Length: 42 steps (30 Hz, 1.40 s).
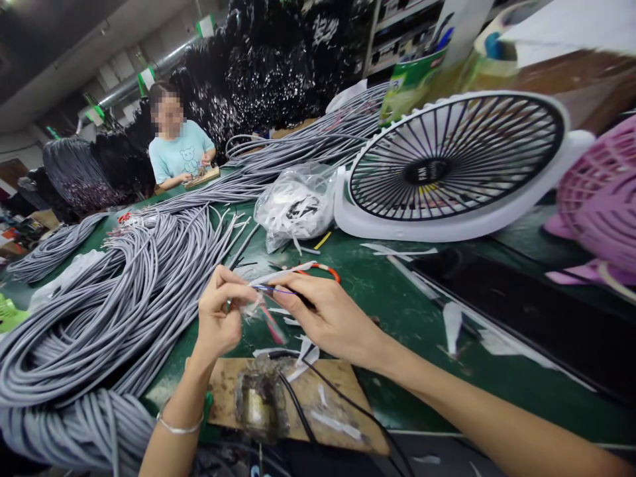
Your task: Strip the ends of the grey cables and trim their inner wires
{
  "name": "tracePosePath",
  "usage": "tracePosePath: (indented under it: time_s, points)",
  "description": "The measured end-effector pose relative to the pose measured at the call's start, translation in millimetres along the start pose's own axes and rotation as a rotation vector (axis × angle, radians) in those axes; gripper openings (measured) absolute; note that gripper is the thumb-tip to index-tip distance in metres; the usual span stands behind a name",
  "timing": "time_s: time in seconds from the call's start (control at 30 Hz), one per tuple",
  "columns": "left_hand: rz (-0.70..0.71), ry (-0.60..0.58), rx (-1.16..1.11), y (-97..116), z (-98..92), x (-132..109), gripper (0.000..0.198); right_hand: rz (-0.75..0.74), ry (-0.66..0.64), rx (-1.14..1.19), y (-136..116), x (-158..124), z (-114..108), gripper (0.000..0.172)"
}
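My left hand (221, 318) is pinched on the end of a grey cable (278, 275) with thin coloured wires (271, 321) sticking out. My right hand (330, 315) is closed too, pinching a thin wire at the same cable end, fingertips nearly touching the left ones. Both hands hover over a worn wooden board (342, 391) with a burnt metal pot (258, 404) and a black cord (298, 411) lying across it. A red-tipped wire loop (325, 268) lies just beyond my right fingers.
Large coils of grey cable (114, 305) fill the left of the green table (397, 298). A white desk fan (457, 165) leans at the right, a plastic bag (295, 205) beside it, a pink basket (603, 199) at the far right. Another person (176, 149) sits across.
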<state>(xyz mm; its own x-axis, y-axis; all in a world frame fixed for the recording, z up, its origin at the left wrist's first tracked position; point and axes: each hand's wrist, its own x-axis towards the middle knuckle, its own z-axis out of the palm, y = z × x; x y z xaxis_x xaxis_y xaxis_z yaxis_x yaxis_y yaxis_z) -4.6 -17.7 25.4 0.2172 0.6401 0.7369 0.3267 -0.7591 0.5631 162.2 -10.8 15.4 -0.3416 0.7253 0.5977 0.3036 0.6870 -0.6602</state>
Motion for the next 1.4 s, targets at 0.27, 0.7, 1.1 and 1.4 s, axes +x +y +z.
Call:
tracePosePath:
  time_s: [0.27, 0.7, 1.1, 1.4]
  points:
    - [0.039, 0.007, 0.153, 2, 0.0, -1, 0.023, 0.000, 0.037, 0.011, 0, 1, 3, 0.032]
    - [0.141, -0.102, 0.208, 6, 1.8, -4, 0.019, -0.106, 0.083, 0.012, -2, -2, 5, 0.027]
    - [0.124, -0.086, 0.122, 9, 5.6, 0, 0.023, -0.057, 0.203, -0.182, -4, -5, 6, 0.029]
    - [-0.108, 0.038, -0.003, 6, 7.3, -1, 0.018, -0.014, 0.271, 0.042, -5, 0, 1, 0.015]
